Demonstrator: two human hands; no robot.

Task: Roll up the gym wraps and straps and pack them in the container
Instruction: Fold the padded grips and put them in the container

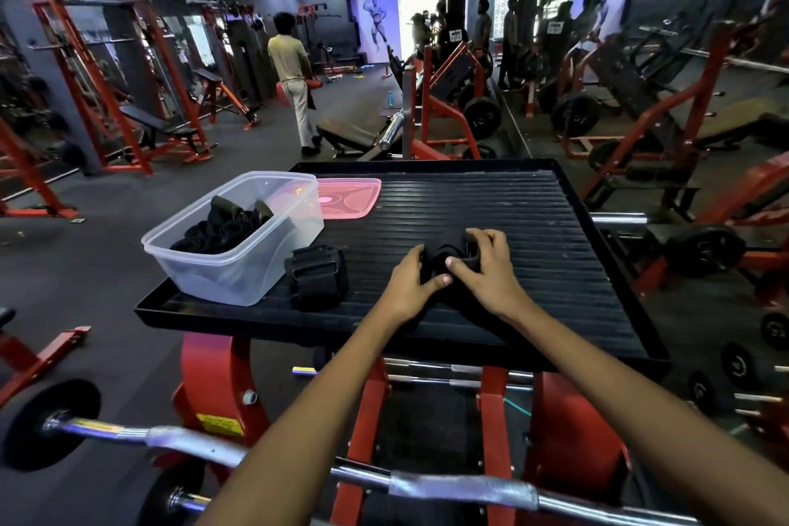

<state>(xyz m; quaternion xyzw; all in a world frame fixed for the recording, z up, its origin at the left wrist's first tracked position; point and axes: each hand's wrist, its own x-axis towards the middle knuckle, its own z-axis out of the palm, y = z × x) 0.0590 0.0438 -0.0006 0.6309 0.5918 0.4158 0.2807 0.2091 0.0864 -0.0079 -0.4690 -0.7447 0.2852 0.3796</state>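
Black fabric wrap [446,254], bunched into a partial roll on the ribbed black platform [533,218], pinched by left hand [412,284] and right hand [484,265]. Second black wrap [317,275] beside the clear container [239,265] holding rolled straps [222,228]; pink lid [348,199] behind.

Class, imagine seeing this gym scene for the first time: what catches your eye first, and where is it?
Two bare hands, left hand and right hand, meet at mid-frame on a black wrap on the ribbed platform. Left of them stands a clear container holding rolled wraps, with a pink lid behind it.
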